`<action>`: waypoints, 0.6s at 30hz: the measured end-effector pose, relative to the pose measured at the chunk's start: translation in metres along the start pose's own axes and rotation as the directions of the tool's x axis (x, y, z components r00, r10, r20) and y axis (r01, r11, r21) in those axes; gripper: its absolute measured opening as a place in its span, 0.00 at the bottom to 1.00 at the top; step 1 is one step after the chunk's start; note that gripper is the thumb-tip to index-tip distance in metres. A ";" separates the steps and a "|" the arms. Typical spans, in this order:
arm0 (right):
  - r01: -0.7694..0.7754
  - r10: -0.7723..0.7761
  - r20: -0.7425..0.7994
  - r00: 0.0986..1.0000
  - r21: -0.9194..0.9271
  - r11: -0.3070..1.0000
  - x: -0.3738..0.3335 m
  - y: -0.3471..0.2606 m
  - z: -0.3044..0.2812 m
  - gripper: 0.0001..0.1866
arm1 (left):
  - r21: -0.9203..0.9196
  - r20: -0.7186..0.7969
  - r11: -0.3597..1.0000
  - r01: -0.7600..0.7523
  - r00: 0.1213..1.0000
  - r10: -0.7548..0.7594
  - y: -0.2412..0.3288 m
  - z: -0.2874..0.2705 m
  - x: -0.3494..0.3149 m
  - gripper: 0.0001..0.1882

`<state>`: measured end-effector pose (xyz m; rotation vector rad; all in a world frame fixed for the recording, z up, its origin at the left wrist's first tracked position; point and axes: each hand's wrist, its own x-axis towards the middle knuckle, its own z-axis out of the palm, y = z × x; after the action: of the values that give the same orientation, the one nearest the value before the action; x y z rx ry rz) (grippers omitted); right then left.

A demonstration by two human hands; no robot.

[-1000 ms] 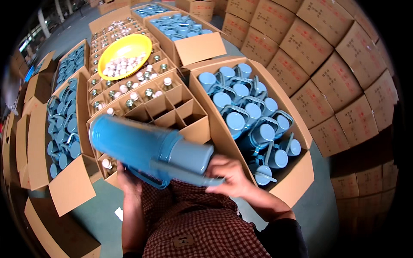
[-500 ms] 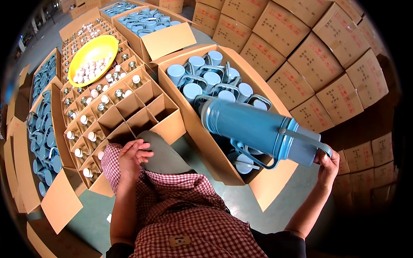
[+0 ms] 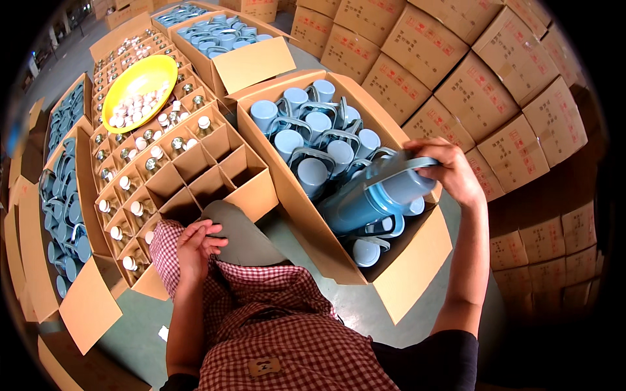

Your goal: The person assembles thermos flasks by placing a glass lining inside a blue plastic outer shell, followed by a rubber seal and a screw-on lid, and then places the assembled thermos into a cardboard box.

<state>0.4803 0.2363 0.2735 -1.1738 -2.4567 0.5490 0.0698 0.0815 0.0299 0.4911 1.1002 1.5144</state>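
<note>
My right hand (image 3: pixel 456 171) grips the carrying handle by the lid of a blue thermos jug (image 3: pixel 362 203). The jug leans at a slant, its lower end down inside a cardboard carton (image 3: pixel 306 225) and partly blurred by motion. Around it in that carton stand several similar blue jugs (image 3: pixel 318 124) with handles and rounded lids. My left hand (image 3: pixel 194 246) holds nothing; its fingers are loosely bent and apart, beside my grey-clad knee (image 3: pixel 241 238) and the checked apron (image 3: pixel 274 339).
Left of the carton lies a divided box (image 3: pixel 254 195) of glass liners with white caps and some vacant cells. A yellow basin (image 3: pixel 147 72) of white caps rests on it. More jug cartons (image 3: pixel 85 274) stand far left and behind. Stacked closed cartons (image 3: pixel 469 98) rise at right.
My right hand has swung the jug from above the carton's right side, up and to the left, and its lower end has gone down among the others. My left hand has barely shifted.
</note>
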 end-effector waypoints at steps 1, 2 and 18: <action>0.031 -0.031 0.045 0.999 -0.005 0.999 0.010 -0.002 0.004 0.09 | -0.001 -0.003 1.000 0.000 1.000 0.000 -0.001 -0.002 -0.002 0.12; 0.061 -0.059 0.047 0.997 -0.044 0.997 0.017 -0.005 0.009 0.10 | -0.002 -0.006 1.000 0.001 1.000 -0.001 -0.001 -0.004 -0.003 0.12; -0.476 0.544 -0.356 0.760 0.267 0.838 -0.092 0.174 0.030 0.11 | -0.092 -0.089 0.986 0.136 0.985 -0.144 -0.019 -0.041 -0.008 0.12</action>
<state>0.6338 0.2583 0.1483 -1.7031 -1.6833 0.5534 0.0490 0.0571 -0.0032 0.2780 1.1150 1.4663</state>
